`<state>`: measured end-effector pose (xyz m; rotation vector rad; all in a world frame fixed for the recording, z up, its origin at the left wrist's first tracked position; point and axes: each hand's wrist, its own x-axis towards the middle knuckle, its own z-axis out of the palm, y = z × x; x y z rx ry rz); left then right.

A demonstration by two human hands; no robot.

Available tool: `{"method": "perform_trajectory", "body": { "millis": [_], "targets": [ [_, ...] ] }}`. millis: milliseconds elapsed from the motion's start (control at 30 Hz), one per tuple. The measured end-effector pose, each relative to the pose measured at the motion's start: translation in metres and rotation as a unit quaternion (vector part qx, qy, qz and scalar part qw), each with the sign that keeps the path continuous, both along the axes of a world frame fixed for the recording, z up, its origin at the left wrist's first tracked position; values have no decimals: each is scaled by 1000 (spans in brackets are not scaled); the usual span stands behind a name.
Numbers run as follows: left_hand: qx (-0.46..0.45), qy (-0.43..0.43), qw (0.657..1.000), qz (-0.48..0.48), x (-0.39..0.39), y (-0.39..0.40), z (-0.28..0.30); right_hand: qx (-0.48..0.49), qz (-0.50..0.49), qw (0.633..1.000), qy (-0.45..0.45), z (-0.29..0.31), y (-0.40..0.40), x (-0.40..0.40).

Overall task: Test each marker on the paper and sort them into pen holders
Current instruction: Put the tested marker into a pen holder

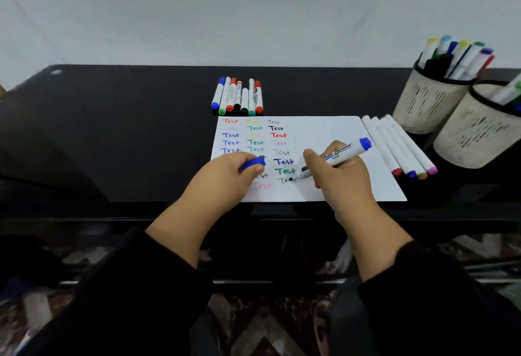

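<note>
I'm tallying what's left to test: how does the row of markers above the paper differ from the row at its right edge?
The markers above the paper are seven, short, thick and printed. The markers at the right edge are four, longer, slimmer and plain white. The first lot runs straight away from the person; the second slants. Both lie capped on the black table.

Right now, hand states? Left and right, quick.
Left hand: closed, pinching the blue cap.
Right hand: closed around the uncapped marker, tip on the paper.
</note>
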<state>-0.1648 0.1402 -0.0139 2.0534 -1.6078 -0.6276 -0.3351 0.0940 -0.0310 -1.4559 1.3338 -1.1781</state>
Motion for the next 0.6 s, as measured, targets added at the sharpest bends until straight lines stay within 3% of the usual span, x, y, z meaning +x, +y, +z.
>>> {"method": "perform_trajectory", "body": {
  "millis": [433,600],
  "targets": [
    [7,-22,1000,-8,4,-2,0,-16,52,996,66,-8,2,7],
    [11,-20,1000,-8,4,-2,-1,-7,41,998,53,-9,-1,3]
  ]
}}
